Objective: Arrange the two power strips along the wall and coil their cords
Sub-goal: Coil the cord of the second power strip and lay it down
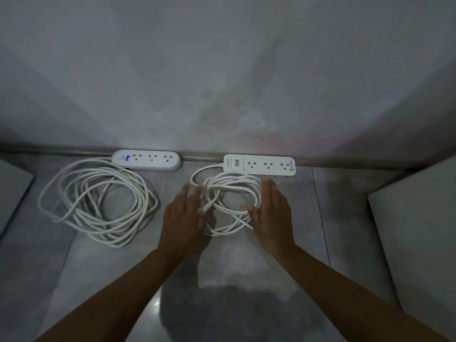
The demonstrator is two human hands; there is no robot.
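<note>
Two white power strips lie against the foot of the wall. The rounded left power strip [146, 160] has a wide, loose coil of white cord [98, 201] spread in front of it. The rectangular right power strip [259, 164] has a smaller coil of cord [232, 193] on the floor below it. My left hand [183, 215] lies flat against that small coil's left side, fingers together and extended. My right hand [272, 211] rests flat on its right side in the same way. Neither hand grips the cord.
The grey tiled floor [172, 267] meets a pale wall [222, 82] along a dark baseboard line. A light panel or box edge [419, 230] stands at the right, and another pale edge [12, 193] at the far left.
</note>
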